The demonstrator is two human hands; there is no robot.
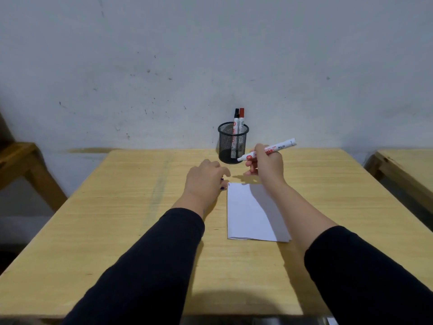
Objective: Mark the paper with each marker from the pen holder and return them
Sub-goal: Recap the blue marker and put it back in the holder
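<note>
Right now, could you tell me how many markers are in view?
3: black-capped marker and red-capped marker in the mesh holder; one marker in the right hand.

On the pale wooden table (131, 231) in front of me, the black wire-mesh pen holder (233, 143) stands at the far edge by the wall, with a black-capped marker (236, 120) and a red-capped marker (241, 119) upright in it, side by side. The white sheet of paper (246, 214) lies nearer to me, between my forearms. My left hand (206, 181) rests just left of its far corner, while my right hand (264, 165) holds a white-barrelled marker (281, 146) above the table, just right of the holder.
</note>
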